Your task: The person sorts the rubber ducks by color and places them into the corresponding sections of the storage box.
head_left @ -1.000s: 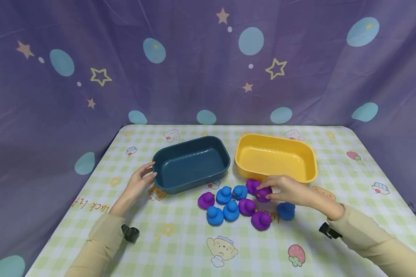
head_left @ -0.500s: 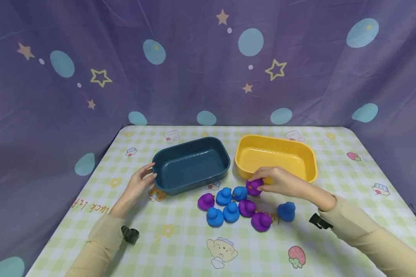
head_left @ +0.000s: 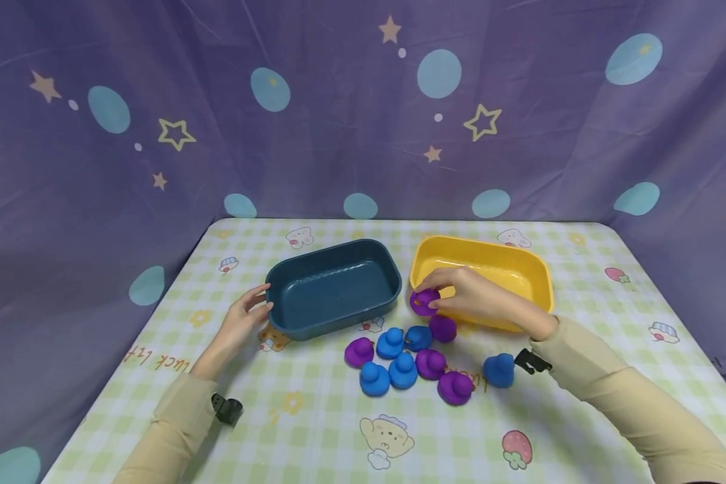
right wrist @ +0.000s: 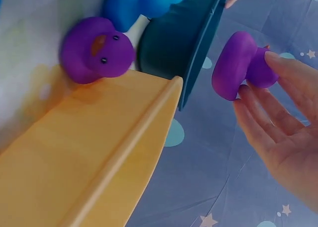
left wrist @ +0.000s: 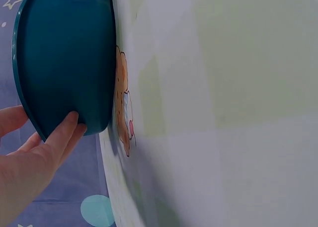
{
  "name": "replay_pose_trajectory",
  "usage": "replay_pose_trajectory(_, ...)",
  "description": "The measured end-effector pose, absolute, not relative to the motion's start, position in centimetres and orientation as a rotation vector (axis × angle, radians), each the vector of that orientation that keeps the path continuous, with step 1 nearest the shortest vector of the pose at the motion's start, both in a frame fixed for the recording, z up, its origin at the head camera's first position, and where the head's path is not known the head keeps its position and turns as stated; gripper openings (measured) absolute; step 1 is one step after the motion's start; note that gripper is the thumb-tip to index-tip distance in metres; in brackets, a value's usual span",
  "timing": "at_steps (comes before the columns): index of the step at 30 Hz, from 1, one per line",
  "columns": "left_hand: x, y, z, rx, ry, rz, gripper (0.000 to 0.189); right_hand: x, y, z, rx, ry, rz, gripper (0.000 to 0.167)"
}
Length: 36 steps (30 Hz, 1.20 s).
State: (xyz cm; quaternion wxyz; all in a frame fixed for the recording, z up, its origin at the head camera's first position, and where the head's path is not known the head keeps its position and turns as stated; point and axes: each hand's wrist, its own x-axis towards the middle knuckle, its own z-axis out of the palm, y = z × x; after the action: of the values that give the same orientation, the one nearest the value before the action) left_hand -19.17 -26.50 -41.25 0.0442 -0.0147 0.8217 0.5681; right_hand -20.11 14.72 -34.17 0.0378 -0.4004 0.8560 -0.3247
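Note:
My right hand [head_left: 468,292] pinches a purple rubber duck [head_left: 424,302] by its head, between thumb and fingertips. In the right wrist view this duck [right wrist: 233,65] is raised above the rim level of the yellow bin [right wrist: 94,132]. My left hand [head_left: 246,314] touches the left end of the dark teal bin [head_left: 339,289]; in the left wrist view its extended fingers [left wrist: 62,132] rest against the outer wall. Below the bins, purple ducks [head_left: 431,364] and blue ducks [head_left: 403,370] cluster on the tablecloth. Another purple duck [head_left: 443,329] sits just in front of the yellow bin.
A lone blue duck [head_left: 499,370] lies to the right of the cluster, close to the right wrist. The checked tablecloth [head_left: 314,437] covers the table. A purple curtain [head_left: 339,134] hangs behind the far edge. Both bins show bare floors where visible.
My right hand has lifted the purple duck and carried it left and away from me, past another purple duck, to the yellow bin's near left corner. The left hand stays put.

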Motion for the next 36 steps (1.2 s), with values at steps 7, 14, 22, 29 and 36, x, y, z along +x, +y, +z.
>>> replay_pose_trajectory(7,-19.2,-26.4,-41.3,-0.051,2.506,1.754,0.05,-21.6,13.5,-33.4,-1.252,2.57,-1.051,0.027)
replay_pose_trajectory(14,-19.2,-26.4,-41.3,-0.053,2.495,1.759,0.051,-22.8,12.2,-33.0,-1.245,2.539,-1.094,0.027)
replay_pose_trajectory(22,-19.3,-26.5,-41.6,-0.072,2.499,1.754,0.051,-24.5,10.7,-32.7,-1.265,2.511,-1.082,0.027)
replay_pose_trajectory(29,-19.2,-26.4,-41.5,-0.071,2.49,1.76,0.05,-25.8,9.2,-32.7,-1.215,2.506,-1.046,0.027)
replay_pose_trajectory(36,-19.1,-26.5,-41.4,-0.061,2.49,1.768,0.051,-27.3,8.0,-33.2,-1.219,2.5,-1.025,0.027)
